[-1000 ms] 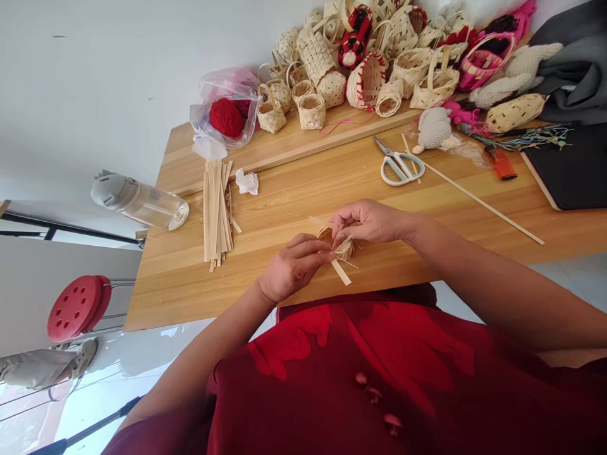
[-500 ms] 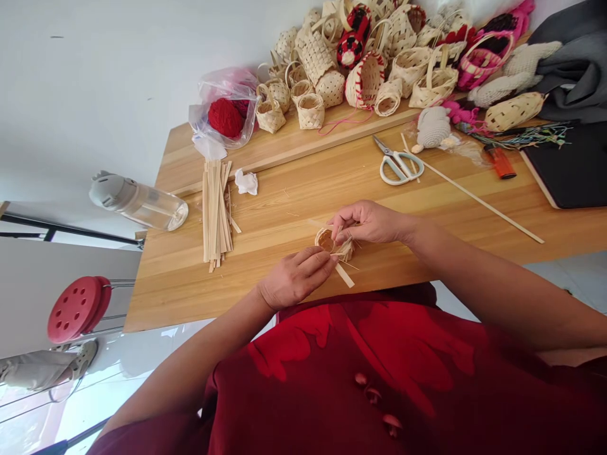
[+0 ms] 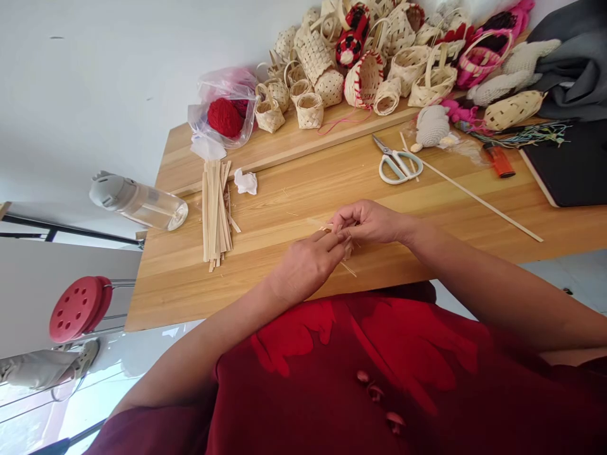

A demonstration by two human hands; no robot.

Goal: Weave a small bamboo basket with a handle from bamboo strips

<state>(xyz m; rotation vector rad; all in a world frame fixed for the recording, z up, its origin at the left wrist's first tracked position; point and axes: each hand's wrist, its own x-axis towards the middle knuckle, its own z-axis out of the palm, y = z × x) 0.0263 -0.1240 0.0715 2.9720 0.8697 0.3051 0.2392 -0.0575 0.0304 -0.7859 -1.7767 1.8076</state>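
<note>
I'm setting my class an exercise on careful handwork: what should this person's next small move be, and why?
Perhaps draw the left hand back slightly: it and the right hand both hold the small pale piece, but together they hide most of it, with thin strip ends poking out below.

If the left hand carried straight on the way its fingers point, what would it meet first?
The left hand would most likely meet the right hand, which lies just ahead of it. The small woven piece is mostly hidden between them, so whether the hands touch is unclear.
</note>
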